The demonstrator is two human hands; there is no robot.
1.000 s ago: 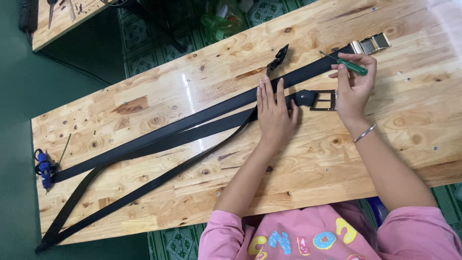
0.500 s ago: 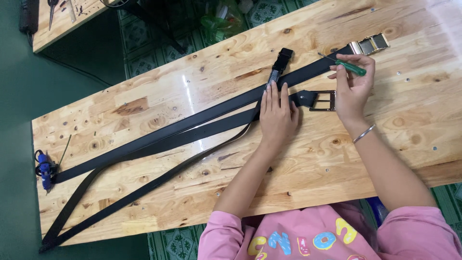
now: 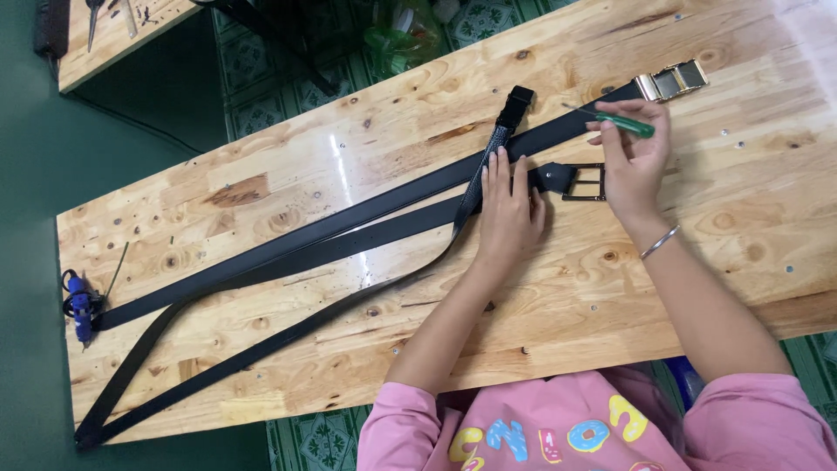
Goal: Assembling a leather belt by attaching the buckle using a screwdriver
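Three black belts (image 3: 349, 235) on knotty pine table (image 3: 261, 183), green floor; left hand (image 3: 507, 209) flat, fingers apart; right hand (image 3: 632, 157) clamped on green screwdriver (image 3: 623, 124).

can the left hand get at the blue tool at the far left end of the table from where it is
Probably not without a long stretch: the left hand lies flat on the black leather belts mid-table, while the small blue tool sits at the light wooden table's far left edge. Nothing blocks the way.

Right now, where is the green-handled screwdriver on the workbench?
In the head view, the green-handled screwdriver is in the right hand, far right of the wooden bench, just below the gold buckle.
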